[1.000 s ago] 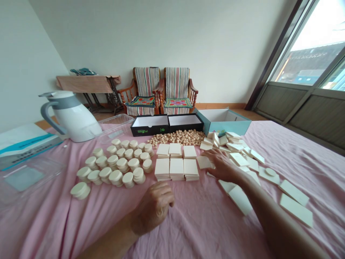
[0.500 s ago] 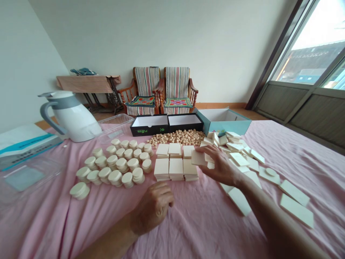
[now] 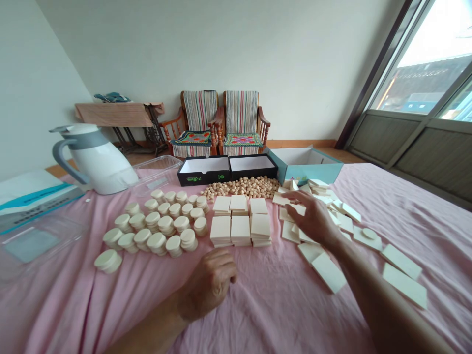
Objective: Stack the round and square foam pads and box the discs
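My left hand (image 3: 210,280) rests on the pink cloth in a loose fist, with nothing visible in it. My right hand (image 3: 313,214) is over the loose pile of pale square tiles (image 3: 291,231), thumb and fingers apart. Its fingertips are at a tile (image 3: 280,198) on the pile's left side; whether they touch it I cannot tell. Between the hands stand neat stacks of square tiles (image 3: 241,228) in two rows. To their left are many short stacks of round pale discs (image 3: 157,241).
Small round wooden beads (image 3: 243,188) lie heaped behind the square stacks. Beyond them are a black two-part box (image 3: 204,178) and a light-blue box (image 3: 313,173). A white jug (image 3: 106,164), a clear plastic tray (image 3: 158,172) and a plastic package (image 3: 37,196) occupy the left.
My right hand has let go of a square tile, which now lies on the front right stack, and has moved right over the loose pile. My left hand has stayed put.
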A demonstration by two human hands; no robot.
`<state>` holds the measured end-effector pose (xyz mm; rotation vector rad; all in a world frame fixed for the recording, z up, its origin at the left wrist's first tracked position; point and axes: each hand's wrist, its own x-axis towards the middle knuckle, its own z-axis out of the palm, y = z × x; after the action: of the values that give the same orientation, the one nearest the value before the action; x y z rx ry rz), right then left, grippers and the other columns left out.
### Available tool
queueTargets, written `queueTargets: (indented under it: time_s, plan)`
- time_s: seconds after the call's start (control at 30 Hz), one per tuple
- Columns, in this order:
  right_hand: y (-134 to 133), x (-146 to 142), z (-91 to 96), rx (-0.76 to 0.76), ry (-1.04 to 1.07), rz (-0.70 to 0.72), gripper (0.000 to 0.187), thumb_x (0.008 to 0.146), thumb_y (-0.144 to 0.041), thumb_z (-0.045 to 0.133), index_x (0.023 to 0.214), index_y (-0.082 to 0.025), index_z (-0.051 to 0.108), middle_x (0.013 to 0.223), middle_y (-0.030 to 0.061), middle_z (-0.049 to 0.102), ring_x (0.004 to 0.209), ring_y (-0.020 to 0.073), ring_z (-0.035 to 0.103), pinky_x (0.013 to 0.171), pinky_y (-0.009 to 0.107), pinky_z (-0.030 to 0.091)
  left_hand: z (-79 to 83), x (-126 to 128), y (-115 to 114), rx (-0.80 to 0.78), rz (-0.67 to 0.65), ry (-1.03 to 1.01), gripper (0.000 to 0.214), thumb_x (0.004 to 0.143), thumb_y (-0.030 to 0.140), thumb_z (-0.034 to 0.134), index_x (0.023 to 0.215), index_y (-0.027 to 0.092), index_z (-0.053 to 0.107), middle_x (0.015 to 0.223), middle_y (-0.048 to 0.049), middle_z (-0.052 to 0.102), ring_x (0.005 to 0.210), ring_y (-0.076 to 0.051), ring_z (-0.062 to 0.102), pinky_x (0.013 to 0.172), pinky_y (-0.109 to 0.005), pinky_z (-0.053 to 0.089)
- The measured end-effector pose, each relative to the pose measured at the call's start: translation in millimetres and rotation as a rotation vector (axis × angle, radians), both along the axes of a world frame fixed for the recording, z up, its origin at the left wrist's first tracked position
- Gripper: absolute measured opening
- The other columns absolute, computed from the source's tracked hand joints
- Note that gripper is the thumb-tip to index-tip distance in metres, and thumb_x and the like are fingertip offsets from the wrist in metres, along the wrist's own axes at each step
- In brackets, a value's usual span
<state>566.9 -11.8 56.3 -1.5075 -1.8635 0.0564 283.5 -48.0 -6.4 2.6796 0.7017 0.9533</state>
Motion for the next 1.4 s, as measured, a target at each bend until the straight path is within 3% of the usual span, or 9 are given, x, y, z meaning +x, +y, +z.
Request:
queueTargets:
  time_s: [0.1,0.23,0.33,0.67,0.87,1.07,1.17,1.3,1.4]
  plan:
    - [7,38,-0.1,-0.124,-0.102,-0.079,0.033,0.078,-0.020,0.049,0.107,-0.017,0.065,0.100,0.0095,0.068,0.091,0.0234,0.063,0.082,0.036,0.048,-0.3,0,1,0.004,-0.002,0.000,0.030,0.081,-0.002,0.039,0.060,0.016,0.049,0.058,0.0005,0.052,0.059,-0.012,0.047,0.057,-0.024,0.033]
    - [5,91,-6.9,-0.357,-0.379,-0.005,0.054,0.070,-0.025,0.056,0.123,-0.022,0.058,0.126,0.0110,0.059,0.117,0.0307,0.052,0.098,0.045,0.040,-1.1,1,2,0.011,0.006,0.012,0.029,0.080,-0.003,0.039,0.060,0.016,0.048,0.058,0.0009,0.051,0.059,-0.011,0.047,0.058,-0.024,0.033]
    - [-4,115,-9.4,-0.497,-0.415,0.084,0.063,0.067,-0.032,0.059,0.130,-0.025,0.053,0.138,0.0096,0.052,0.127,0.0325,0.045,0.103,0.047,0.037,-2.0,1,3,0.004,0.010,0.011,0.028,0.079,-0.004,0.039,0.061,0.016,0.048,0.059,0.0010,0.051,0.060,-0.011,0.047,0.058,-0.023,0.033]
    - [-7,123,-4.9,-0.565,-0.315,0.148,0.064,0.070,-0.041,0.055,0.129,-0.019,0.053,0.137,0.0133,0.052,0.128,0.0310,0.045,0.107,0.045,0.035,-3.9,1,4,-0.025,0.015,-0.004,0.027,0.078,-0.004,0.040,0.061,0.016,0.048,0.060,0.0009,0.052,0.060,-0.011,0.048,0.060,-0.023,0.034]
    - [-1,127,-11.3,-0.505,-0.264,0.103,0.049,0.074,-0.036,0.052,0.118,-0.019,0.062,0.123,0.0116,0.063,0.115,0.0289,0.056,0.096,0.040,0.045,-5.5,0,4,-0.030,0.016,-0.008,0.027,0.077,-0.005,0.040,0.062,0.016,0.048,0.060,0.0009,0.053,0.061,-0.011,0.049,0.060,-0.023,0.035]
    - [3,99,-15.7,-0.190,-0.156,-0.130,0.035,0.084,-0.025,0.043,0.104,-0.018,0.070,0.101,0.0096,0.070,0.080,0.0223,0.065,0.076,0.035,0.051,-4.6,0,4,-0.024,0.010,-0.014,0.027,0.077,-0.005,0.040,0.062,0.016,0.048,0.059,0.0011,0.052,0.060,-0.011,0.048,0.060,-0.023,0.034]
    - [-3,63,-10.9,-0.067,-0.172,-0.017,0.030,0.083,-0.022,0.048,0.102,-0.021,0.071,0.103,0.0083,0.068,0.088,0.0213,0.062,0.077,0.033,0.049,-4.9,0,3,-0.028,0.009,-0.001,0.027,0.078,-0.004,0.040,0.062,0.016,0.049,0.060,0.0009,0.053,0.061,-0.011,0.048,0.060,-0.023,0.035]
    - [-11,15,-12.0,-0.095,-0.245,0.164,0.029,0.082,-0.012,0.047,0.092,-0.021,0.073,0.092,0.0069,0.068,0.087,0.0194,0.060,0.079,0.032,0.047,-5.7,-1,4,-0.026,0.017,0.001,0.027,0.079,-0.004,0.040,0.062,0.016,0.049,0.060,0.0006,0.053,0.061,-0.011,0.048,0.060,-0.023,0.034]
    - [-17,-3,-18.1,-0.128,-0.268,0.200,0.028,0.081,-0.008,0.047,0.086,-0.020,0.072,0.087,0.0074,0.066,0.086,0.0190,0.058,0.078,0.031,0.046,-5.0,-1,4,-0.014,0.017,-0.007,0.028,0.079,-0.003,0.040,0.061,0.016,0.049,0.059,0.0006,0.052,0.060,-0.011,0.048,0.059,-0.023,0.034]
